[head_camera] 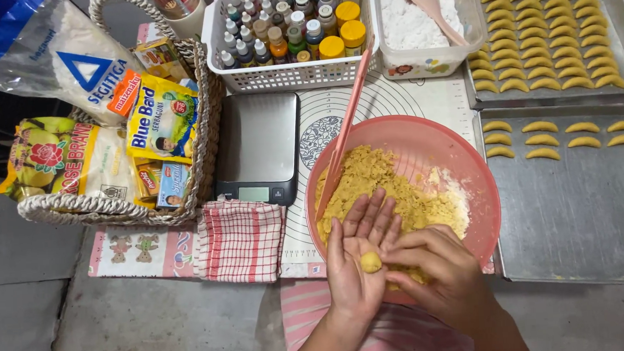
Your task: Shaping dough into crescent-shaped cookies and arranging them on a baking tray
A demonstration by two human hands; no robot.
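My left hand point(356, 262) lies palm up, fingers spread flat, cradling a small dough ball point(370, 262). My right hand point(438, 272) curls loosely beside it, fingertips touching the ball. Just beyond my fingers sits the pink bowl point(483, 181) of crumbly dough point(376, 183); farther right, a tray point(577, 211) carries crescent cookies point(539, 126).

bright even overhead light, soft shadows, sharp focus.

Left hand point(355, 255) cradles a dough ball point(370, 262) over the pink bowl point(479, 181), right hand point(438, 272) touching it
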